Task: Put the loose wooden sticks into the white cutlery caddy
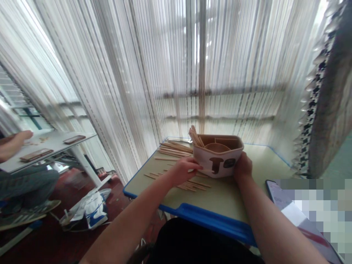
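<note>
A cutlery holder (203, 161), pale outside and brown inside with dividers, is on the far half of the table in front of me. Several wooden chopsticks (195, 137) stand upright in its left compartment, leaning left. My right hand (244, 165) is wrapped round the holder's right end, its fingers partly hidden behind it. My left hand (187, 170) grips the lower left front, fingers against the wall. Beside that hand, loose chopsticks (176, 148) lie in a bunch at the far left, and more chopsticks (192, 184) spread under and below my left wrist.
The small table (228, 201) has a raised blue edge. A phone-like device (271, 185) lies at the right. Sheer curtains (137, 73) hang close behind. At left, another person's hand (19, 143) is over a white table (60, 141) with brown cases; bags (95, 209) lie on the floor.
</note>
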A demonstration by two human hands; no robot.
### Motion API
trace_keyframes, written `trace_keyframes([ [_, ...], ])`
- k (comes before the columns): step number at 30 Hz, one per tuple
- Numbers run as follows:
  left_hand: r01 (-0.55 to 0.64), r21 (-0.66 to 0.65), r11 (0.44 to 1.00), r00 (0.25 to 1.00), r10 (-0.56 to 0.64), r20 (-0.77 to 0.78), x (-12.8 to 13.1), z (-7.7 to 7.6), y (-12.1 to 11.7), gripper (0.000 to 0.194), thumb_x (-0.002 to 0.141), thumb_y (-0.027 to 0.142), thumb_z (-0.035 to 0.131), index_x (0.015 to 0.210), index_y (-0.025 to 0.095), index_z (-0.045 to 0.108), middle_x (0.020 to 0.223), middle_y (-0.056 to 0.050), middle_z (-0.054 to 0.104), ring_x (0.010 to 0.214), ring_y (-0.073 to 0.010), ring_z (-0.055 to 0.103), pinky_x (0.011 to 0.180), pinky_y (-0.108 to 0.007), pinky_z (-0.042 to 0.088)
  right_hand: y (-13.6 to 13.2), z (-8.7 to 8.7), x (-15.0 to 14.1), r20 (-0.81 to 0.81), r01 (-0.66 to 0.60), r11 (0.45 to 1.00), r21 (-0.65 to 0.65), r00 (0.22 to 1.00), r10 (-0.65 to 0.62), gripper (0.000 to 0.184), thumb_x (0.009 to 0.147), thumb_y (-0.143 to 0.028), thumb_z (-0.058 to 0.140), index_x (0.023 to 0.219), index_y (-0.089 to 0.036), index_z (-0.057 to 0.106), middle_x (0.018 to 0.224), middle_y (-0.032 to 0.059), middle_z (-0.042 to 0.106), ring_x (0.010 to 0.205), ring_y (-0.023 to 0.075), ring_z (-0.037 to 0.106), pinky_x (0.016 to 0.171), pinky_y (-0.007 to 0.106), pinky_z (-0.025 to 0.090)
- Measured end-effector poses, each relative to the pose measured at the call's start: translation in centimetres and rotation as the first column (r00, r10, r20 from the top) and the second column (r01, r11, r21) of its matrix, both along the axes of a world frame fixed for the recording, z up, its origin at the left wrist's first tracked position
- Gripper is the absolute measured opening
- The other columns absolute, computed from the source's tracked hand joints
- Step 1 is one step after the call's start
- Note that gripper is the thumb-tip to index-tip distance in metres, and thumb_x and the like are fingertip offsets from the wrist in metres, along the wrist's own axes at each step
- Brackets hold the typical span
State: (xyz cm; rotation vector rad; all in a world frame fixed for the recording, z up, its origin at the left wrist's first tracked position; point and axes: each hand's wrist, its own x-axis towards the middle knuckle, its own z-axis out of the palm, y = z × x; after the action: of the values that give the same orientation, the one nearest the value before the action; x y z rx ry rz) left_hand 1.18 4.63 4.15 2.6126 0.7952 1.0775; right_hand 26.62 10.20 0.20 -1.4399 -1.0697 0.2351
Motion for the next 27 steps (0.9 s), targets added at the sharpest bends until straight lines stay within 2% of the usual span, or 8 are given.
trace_keyframes([
  [4,0.130,0.047,0.990,0.975,-0.137,0.178,1.2,5.1,-1.6,0.018,0.078,0.016,0.058,0.091,0.020,0.070,0.088,-0.006,0.064,0.083,-0.0134,0.059,0.077,-0.027,0.048,-0.2,0.3,-0.1,-0.007,-0.025,1.000,0.003,1.000,0.025,0.034,0.082,-0.028,0.029,0.057,-0.018,0.051,0.054,0.0028,0.050,0.061,0.0156,0.041,0.056,0.028,0.027],
  [6,0.241,-0.018,0.970,0.919,-0.222,0.325,1.4,7.9,-1.9,0.017,0.077,0.017,0.062,0.092,0.020,0.069,0.088,-0.006,0.064,0.080,-0.0126,0.060,0.071,-0.026,0.050,-0.1,0.2,-0.1,0.014,-0.024,1.000,0.015,1.000,0.024,0.031,0.080,-0.029,0.030,0.056,-0.019,0.047,0.055,0.0027,0.051,0.059,0.0155,0.042,0.055,0.028,0.028],
  [9,0.377,-0.092,0.921,0.756,-0.249,0.606,1.5,11.0,-1.1,0.017,0.070,0.020,0.070,0.087,0.021,0.068,0.084,-0.002,0.064,0.078,-0.0121,0.061,0.069,-0.026,0.052,0.0,0.1,-0.1,0.061,-0.012,1.000,0.025,0.998,0.010,0.025,0.077,-0.028,0.033,0.057,-0.019,0.045,0.058,0.0029,0.052,0.060,0.0155,0.042,0.056,0.028,0.029],
  [11,0.394,-0.124,0.911,0.648,-0.180,0.740,1.8,12.1,0.3,0.021,0.068,0.023,0.072,0.088,0.022,0.066,0.082,0.000,0.065,0.075,-0.0117,0.063,0.069,-0.027,0.053,0.0,0.1,-0.1,0.055,-0.009,1.000,0.020,0.998,0.008,0.025,0.078,-0.028,0.033,0.057,-0.019,0.045,0.059,0.0028,0.052,0.060,0.0154,0.043,0.057,0.028,0.030],
  [14,0.296,-0.141,0.945,0.535,-0.041,0.844,2.5,12.3,2.7,0.028,0.068,0.027,0.072,0.095,0.023,0.064,0.084,0.001,0.065,0.077,-0.0116,0.064,0.073,-0.029,0.055,-0.2,0.5,-0.3,-0.015,-0.018,1.000,0.008,1.000,0.018,0.028,0.080,-0.028,0.031,0.056,-0.020,0.044,0.057,0.0021,0.052,0.059,0.0152,0.043,0.055,0.027,0.030],
  [16,0.197,-0.159,0.967,0.518,0.035,0.854,3.2,11.9,4.0,0.029,0.070,0.028,0.069,0.097,0.023,0.062,0.086,0.001,0.065,0.080,-0.0121,0.064,0.077,-0.032,0.055,-0.4,0.8,-0.4,-0.072,-0.039,0.999,0.019,0.997,0.040,0.031,0.081,-0.029,0.030,0.055,-0.020,0.043,0.056,0.0017,0.051,0.058,0.0150,0.042,0.054,0.027,0.030],
  [22,-0.076,-0.154,0.985,0.653,0.166,0.739,3.8,10.0,6.0,0.028,0.068,0.031,0.067,0.092,0.016,0.063,0.083,-0.004,0.068,0.083,-0.0160,0.064,0.082,-0.035,0.052,-0.6,0.9,-0.5,-0.086,-0.061,0.995,0.076,0.994,0.068,0.029,0.081,-0.030,0.031,0.056,-0.021,0.044,0.056,0.0012,0.051,0.057,0.0158,0.042,0.053,0.027,0.030],
  [27,-0.276,-0.146,0.950,0.703,0.304,0.643,2.8,8.4,6.7,0.037,0.068,0.030,0.065,0.103,0.017,0.062,0.086,-0.004,0.068,0.086,-0.0169,0.064,0.086,-0.036,0.048,-0.6,0.9,-0.4,-0.133,-0.067,0.996,0.058,0.988,0.074,0.033,0.083,-0.032,0.028,0.056,-0.021,0.044,0.057,0.0024,0.053,0.057,0.0162,0.042,0.053,0.028,0.031],
])
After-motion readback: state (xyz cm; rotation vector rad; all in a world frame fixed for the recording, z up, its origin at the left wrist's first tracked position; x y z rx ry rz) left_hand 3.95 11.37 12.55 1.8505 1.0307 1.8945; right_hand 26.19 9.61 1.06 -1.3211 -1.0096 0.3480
